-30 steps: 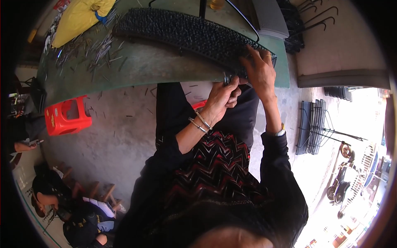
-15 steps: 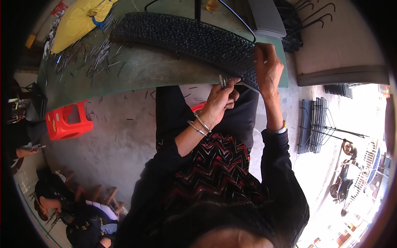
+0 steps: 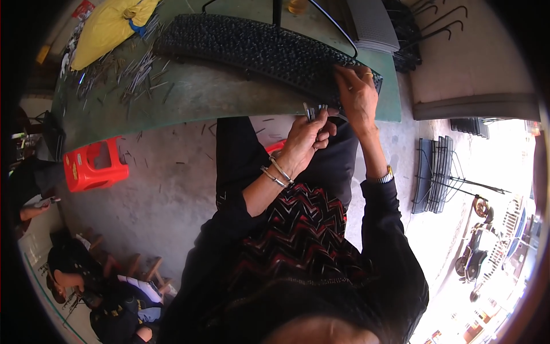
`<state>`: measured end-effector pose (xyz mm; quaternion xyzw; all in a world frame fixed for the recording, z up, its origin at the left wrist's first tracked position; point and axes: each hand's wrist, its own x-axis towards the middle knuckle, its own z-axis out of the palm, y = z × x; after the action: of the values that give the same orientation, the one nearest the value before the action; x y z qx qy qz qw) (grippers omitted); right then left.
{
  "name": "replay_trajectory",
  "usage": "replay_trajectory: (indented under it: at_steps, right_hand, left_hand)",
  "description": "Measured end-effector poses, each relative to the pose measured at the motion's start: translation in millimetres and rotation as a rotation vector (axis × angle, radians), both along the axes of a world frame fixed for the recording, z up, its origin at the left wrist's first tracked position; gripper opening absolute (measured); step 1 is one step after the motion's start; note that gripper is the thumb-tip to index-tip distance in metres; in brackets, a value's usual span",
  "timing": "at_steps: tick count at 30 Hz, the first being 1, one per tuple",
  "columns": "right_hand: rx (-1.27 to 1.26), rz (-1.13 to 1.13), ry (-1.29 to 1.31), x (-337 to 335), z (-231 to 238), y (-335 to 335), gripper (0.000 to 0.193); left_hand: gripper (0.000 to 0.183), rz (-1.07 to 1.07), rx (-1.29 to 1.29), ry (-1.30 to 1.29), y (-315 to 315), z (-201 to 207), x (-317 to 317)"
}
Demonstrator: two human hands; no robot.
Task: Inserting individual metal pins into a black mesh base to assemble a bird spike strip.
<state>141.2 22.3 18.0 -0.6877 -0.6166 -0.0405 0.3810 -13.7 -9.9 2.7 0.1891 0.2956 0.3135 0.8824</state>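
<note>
A long black perforated rack (image 3: 246, 49), its face dense with small holes or prongs, lies across the green table (image 3: 200, 97) with black wire legs rising behind it. My right hand (image 3: 361, 100) is at the rack's right end, fingertips bent together against its surface; whether a small piece is between them is hidden. Just below the near edge, my left hand (image 3: 309, 135) is closed around several thin metal pins (image 3: 311, 111) that stick up past the thumb. Many similar loose pins (image 3: 140, 71) lie scattered on the table's left part.
A yellow bag (image 3: 109, 34) sits at the table's far left; grey perforated panels (image 3: 372, 26) are stacked far right. A red plastic stool (image 3: 96, 164) stands on the floor at left. Other people (image 3: 123, 309) sit lower left. Black wire racks (image 3: 433, 175) stand at right.
My right hand has shifted a little left and come down onto the rack's face, uncovering its right end. The left hand stays nearly in place with the pins.
</note>
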Motion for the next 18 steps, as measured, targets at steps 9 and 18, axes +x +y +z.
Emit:
replay_trajectory:
  at_steps: [9,18]
  right_hand:
    - [-0.637,0.453,0.687,13,33,-37,0.019]
    - [-0.473,0.305,0.744,13,30,-43,0.013]
  left_hand:
    - [0.026,-0.012,0.044,0.013,0,2,-3]
    - [0.029,-0.085,0.087,0.043,3,16,-3]
